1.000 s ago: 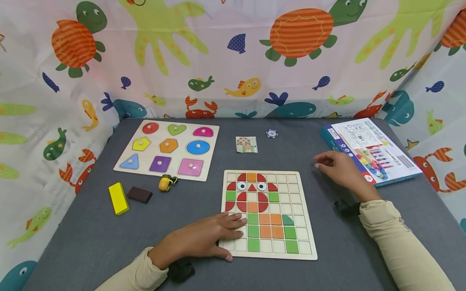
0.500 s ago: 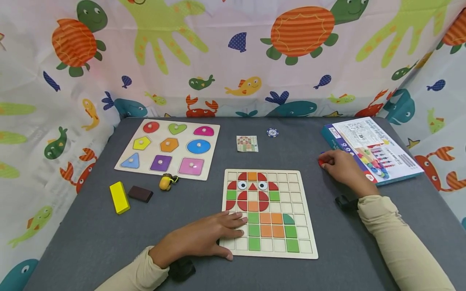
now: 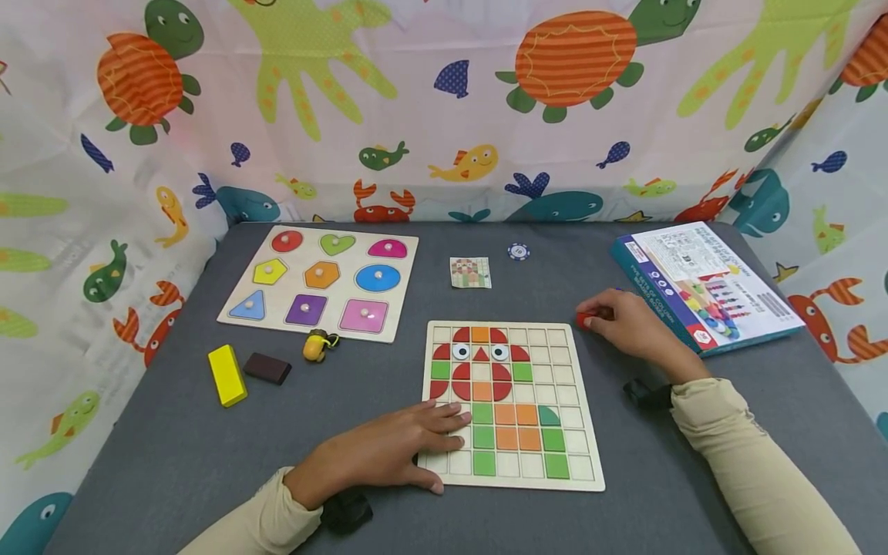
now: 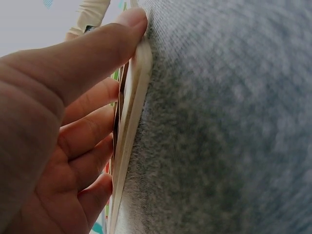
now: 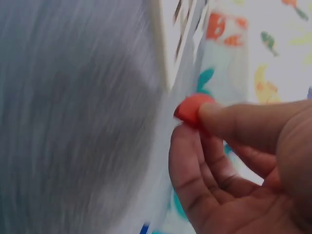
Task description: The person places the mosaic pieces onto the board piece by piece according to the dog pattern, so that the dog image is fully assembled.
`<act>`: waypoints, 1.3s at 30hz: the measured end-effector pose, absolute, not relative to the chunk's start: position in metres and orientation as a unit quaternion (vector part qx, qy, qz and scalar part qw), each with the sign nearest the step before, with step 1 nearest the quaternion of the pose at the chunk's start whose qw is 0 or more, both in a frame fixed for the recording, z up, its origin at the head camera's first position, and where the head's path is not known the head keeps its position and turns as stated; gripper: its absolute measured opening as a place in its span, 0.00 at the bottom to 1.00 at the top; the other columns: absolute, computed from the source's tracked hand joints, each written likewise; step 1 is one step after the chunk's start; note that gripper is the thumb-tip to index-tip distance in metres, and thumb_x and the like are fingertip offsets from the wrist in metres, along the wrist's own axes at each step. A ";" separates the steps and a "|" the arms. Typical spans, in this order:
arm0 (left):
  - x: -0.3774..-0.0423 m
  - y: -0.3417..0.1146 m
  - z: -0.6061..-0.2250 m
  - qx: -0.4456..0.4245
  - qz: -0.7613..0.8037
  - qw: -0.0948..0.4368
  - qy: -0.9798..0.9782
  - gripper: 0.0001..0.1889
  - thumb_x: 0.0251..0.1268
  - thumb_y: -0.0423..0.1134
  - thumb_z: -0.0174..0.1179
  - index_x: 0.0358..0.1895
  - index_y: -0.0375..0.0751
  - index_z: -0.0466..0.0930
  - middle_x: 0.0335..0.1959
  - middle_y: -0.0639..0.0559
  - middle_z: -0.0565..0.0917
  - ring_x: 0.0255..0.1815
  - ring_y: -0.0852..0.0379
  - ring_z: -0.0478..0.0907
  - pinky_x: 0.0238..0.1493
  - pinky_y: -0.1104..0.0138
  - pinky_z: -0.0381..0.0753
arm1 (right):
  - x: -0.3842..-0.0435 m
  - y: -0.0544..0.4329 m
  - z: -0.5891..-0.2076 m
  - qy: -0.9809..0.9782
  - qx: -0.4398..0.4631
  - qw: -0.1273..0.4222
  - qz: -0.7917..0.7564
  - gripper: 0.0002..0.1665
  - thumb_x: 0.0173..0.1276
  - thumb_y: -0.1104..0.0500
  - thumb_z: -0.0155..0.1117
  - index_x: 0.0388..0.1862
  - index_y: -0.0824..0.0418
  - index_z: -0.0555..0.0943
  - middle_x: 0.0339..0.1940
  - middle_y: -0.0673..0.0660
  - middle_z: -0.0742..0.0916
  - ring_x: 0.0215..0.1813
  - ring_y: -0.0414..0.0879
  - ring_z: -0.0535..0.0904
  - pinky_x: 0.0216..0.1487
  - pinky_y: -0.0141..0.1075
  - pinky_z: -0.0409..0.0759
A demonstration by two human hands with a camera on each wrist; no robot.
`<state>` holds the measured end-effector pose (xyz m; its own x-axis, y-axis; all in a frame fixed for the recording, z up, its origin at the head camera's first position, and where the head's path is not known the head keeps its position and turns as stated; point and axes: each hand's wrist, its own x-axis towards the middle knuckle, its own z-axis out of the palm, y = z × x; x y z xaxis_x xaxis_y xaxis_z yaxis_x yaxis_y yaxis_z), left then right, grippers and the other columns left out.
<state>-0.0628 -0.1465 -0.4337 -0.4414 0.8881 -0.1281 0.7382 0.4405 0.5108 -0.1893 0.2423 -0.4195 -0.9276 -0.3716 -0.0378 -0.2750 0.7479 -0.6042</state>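
Observation:
In the head view, a square wooden grid board (image 3: 576, 443) carries red, orange and green flat tiles, with two eye tiles near its top. My left hand (image 3: 385, 447) rests on the board's lower left, fingers spread and fairly straight. The left wrist view shows the thumb (image 4: 105, 48) against the board's edge (image 4: 134, 97). Beyond the board's upper right side, my right hand (image 3: 634, 331) pinches a small red piece (image 5: 192, 109) between thumb and forefinger. One side of the piece looks rounded; the fingers hide part of it.
A box (image 3: 708, 285) lies at the right. At the back are a small pattern card (image 3: 470, 273) and a poker chip (image 3: 518, 252). A knobbed shape puzzle (image 3: 333, 316), a yellow block (image 3: 227, 375), a dark block (image 3: 267, 369) and a small yellow toy (image 3: 315, 346) sit left.
My right hand has picked up the red piece near the box and moved left with it towards the board. The left hand has stayed in place.

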 end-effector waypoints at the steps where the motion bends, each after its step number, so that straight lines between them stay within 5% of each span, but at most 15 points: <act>1: -0.063 -0.147 -0.434 0.492 0.193 0.192 0.827 0.34 0.64 0.57 0.61 0.69 0.45 0.70 0.74 0.52 0.62 0.76 0.53 0.51 0.70 0.53 0.58 | -0.187 0.237 -0.418 0.926 -0.182 0.082 -0.319 0.11 0.69 0.67 0.61 0.48 0.65 0.84 0.40 0.58 0.83 0.39 0.49 0.75 0.39 0.39 0.76; 15: -0.063 -0.151 -0.434 0.492 0.202 0.193 0.825 0.33 0.63 0.56 0.61 0.69 0.44 0.71 0.74 0.51 0.62 0.76 0.52 0.51 0.70 0.54 0.58 | -0.132 0.164 -0.421 0.864 -0.303 0.158 -0.370 0.09 0.67 0.68 0.63 0.41 0.60 0.86 0.38 0.50 0.84 0.37 0.42 0.75 0.37 0.34 0.78; 22: -0.064 -0.154 -0.435 0.481 0.207 0.200 0.828 0.34 0.63 0.57 0.62 0.69 0.45 0.71 0.74 0.52 0.62 0.76 0.52 0.51 0.70 0.54 0.59 | -0.118 0.148 -0.428 0.888 -0.296 0.119 -0.331 0.07 0.65 0.68 0.66 0.37 0.58 0.86 0.33 0.46 0.82 0.34 0.38 0.75 0.36 0.35 0.78; 30: -0.066 -0.154 -0.431 0.479 0.209 0.200 0.828 0.34 0.62 0.56 0.63 0.69 0.45 0.71 0.74 0.52 0.62 0.76 0.52 0.51 0.70 0.53 0.59 | -0.133 0.158 -0.424 0.903 -0.256 0.101 -0.329 0.03 0.66 0.63 0.67 0.37 0.59 0.86 0.30 0.47 0.81 0.31 0.41 0.74 0.32 0.35 0.75; 39: -0.063 -0.149 -0.431 0.488 0.207 0.202 0.823 0.33 0.63 0.57 0.61 0.69 0.46 0.70 0.74 0.53 0.62 0.76 0.54 0.51 0.70 0.56 0.59 | -0.176 0.218 -0.424 0.940 -0.152 0.058 -0.301 0.14 0.69 0.62 0.62 0.51 0.66 0.83 0.47 0.64 0.81 0.47 0.57 0.75 0.45 0.50 0.75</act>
